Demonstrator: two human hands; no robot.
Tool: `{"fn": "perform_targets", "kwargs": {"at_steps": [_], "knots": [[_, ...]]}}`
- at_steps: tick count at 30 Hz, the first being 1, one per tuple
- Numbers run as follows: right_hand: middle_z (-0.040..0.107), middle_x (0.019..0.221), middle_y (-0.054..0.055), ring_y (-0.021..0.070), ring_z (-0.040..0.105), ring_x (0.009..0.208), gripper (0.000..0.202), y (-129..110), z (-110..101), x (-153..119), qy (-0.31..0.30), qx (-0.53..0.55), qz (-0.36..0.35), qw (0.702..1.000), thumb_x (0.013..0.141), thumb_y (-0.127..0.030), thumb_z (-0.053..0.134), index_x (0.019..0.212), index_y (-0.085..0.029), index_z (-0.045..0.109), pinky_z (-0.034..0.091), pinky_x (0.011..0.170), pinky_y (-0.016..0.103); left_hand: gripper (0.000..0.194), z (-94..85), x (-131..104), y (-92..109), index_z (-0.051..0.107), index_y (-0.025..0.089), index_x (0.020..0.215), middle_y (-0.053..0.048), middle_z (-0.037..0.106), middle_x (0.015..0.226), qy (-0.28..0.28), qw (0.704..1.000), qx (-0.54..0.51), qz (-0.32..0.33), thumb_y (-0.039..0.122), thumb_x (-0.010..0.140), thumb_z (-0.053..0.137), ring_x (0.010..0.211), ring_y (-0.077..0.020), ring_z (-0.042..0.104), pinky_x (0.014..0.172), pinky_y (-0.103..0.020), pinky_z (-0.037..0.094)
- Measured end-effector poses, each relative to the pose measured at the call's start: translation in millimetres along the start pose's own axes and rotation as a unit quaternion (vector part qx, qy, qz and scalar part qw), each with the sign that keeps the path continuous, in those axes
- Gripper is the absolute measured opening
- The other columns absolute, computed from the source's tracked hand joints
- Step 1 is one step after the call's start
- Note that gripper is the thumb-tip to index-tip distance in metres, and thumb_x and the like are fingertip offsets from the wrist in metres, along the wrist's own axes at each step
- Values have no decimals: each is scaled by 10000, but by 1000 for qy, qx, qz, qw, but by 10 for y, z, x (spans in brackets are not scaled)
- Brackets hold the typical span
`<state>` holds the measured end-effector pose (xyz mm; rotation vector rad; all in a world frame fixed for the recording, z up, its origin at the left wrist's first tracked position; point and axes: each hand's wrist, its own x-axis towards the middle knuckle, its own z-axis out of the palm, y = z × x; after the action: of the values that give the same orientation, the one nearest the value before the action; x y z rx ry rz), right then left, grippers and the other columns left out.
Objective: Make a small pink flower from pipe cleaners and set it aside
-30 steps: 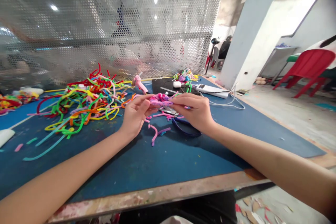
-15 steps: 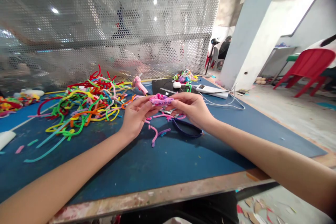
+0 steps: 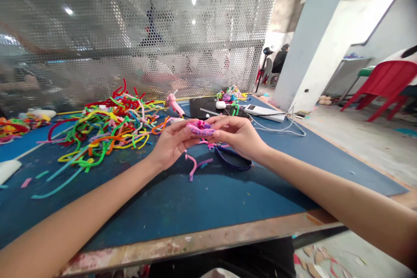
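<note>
A small pink and purple braided piece (image 3: 200, 128) is held in the air over the table, pinched from both sides. My left hand (image 3: 171, 143) grips its left end between thumb and fingers. On its right end, my right hand (image 3: 239, 134) has thumb and fingers closed. Beneath the hands on the blue table lie a pink fuzzy stick (image 3: 192, 168), a short purple one (image 3: 206, 162) and a dark blue band (image 3: 233, 160). The fingertips behind the piece are partly hidden.
A tangled heap of coloured fuzzy sticks (image 3: 107, 128) covers the left. Behind the hands are a pink glue gun (image 3: 174, 104), a white case (image 3: 220, 105) and a white power strip (image 3: 265, 113) with a cable. A perforated metal screen (image 3: 130, 43) stands at the back.
The braided piece has tilted slightly, showing more of its near side and inside. Both hands keep hold of it, with the fingers shifted a little.
</note>
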<state>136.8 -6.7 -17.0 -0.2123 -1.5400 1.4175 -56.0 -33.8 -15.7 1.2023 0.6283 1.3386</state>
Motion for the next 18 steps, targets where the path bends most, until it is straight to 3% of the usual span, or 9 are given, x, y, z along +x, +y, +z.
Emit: {"fn": "perform_targets", "kwargs": {"at_steps": [5,9,14,18], "knots": [[660,899,13,102,649,690,249,12,-10,-14,-23,28,52,998,621,-215,832,790,-154,659,578,574,224,226,-27,0,0,769,191,776,-51,737,993,-49,997,65,3,249,575,855,889,-173,681,761,-239,559],[658,871,4,104,645,668,357,46,-23,-24,-39,-15,87,995,602,-203,840,900,-155,649,565,539,208,210,-41,18,-31,768,196,719,-35,747,832,-28,995,96,3,214,536,868,748,-141,678,666,-219,559],[691,765,13,108,648,620,306,56,-4,-32,1,-88,99,991,623,-231,821,877,-140,677,561,542,208,240,-78,41,-75,744,167,705,-11,730,687,-24,994,107,-20,107,506,863,623,-124,670,610,-223,567],[701,690,9,116,658,592,287,57,-11,-18,20,-112,86,990,627,-259,817,865,-145,703,572,560,226,243,-73,43,-108,742,171,724,4,724,685,-6,996,86,-13,122,519,863,617,-105,668,617,-196,563]]}}
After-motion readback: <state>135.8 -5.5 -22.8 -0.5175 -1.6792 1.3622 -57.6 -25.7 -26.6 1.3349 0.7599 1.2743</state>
